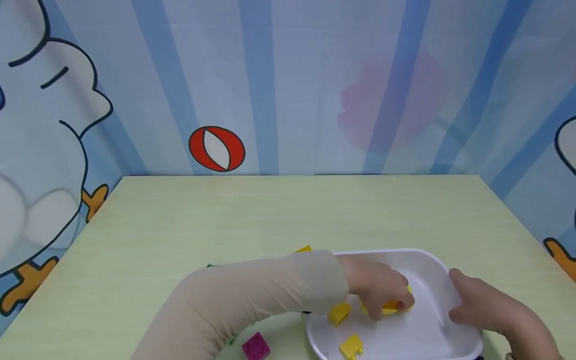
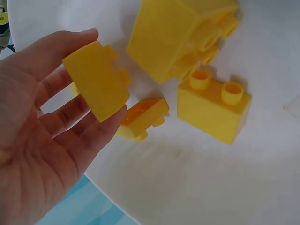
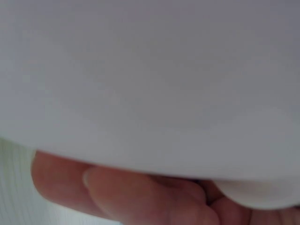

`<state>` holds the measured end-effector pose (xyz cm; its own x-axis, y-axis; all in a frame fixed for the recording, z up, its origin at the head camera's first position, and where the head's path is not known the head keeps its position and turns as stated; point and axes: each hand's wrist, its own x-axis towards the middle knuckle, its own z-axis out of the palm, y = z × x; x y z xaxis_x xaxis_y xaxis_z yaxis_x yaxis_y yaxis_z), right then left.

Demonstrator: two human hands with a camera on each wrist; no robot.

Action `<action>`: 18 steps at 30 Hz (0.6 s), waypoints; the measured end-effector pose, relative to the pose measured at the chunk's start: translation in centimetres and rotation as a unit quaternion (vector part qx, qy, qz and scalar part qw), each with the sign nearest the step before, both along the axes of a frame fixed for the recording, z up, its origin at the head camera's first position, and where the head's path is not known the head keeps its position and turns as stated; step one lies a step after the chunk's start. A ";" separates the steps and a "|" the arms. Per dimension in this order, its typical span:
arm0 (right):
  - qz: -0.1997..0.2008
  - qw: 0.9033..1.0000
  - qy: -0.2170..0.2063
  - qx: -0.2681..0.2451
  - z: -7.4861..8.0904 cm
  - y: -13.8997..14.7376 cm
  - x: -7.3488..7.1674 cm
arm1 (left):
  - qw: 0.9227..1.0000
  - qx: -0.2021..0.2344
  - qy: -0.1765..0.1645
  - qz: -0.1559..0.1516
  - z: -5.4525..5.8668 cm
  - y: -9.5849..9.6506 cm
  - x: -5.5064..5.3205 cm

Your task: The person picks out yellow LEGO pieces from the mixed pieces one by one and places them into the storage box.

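My left hand (image 1: 382,287) reaches into a white tray (image 1: 432,270), its sleeve crossing the front of the table. In the left wrist view it pinches a yellow toy building block (image 2: 96,82) between thumb and fingers, above the tray floor. Close by in the tray are a large yellow block (image 2: 161,40), a two-stud yellow block (image 2: 213,112) and a tipped yellow block (image 2: 145,117). At the tray's right side, my right hand (image 1: 499,305) grips the rim. The right wrist view shows curled fingers (image 3: 126,192) under the tray's edge.
A magenta block (image 1: 256,346) lies on the pale table (image 1: 252,215) left of the tray. Beyond the left sleeve a yellow piece (image 1: 304,248) peeks out, along with a bit of green. A printed curtain (image 1: 301,90) stands behind the table.
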<state>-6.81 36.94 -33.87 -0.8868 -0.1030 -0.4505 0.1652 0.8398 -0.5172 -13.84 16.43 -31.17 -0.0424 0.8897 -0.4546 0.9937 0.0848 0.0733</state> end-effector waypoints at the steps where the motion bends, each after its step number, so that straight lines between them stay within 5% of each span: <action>1: 0.003 1.000 0.004 0.001 -0.1 0.0 0.0 | 1.000 -0.002 0.001 -0.001 0.0 0.0 0.0; 18: -0.007 1.000 -0.007 0.006 0.2 -0.5 -0.1 | 0.998 -0.043 -0.035 0.032 -0.4 0.2 -0.1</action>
<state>-6.89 36.48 -33.66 -0.8817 -0.0844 -0.4643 0.1846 0.8439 -0.5038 -13.94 16.68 -31.59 -0.0629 0.8440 -0.5327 0.9788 0.1564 0.1322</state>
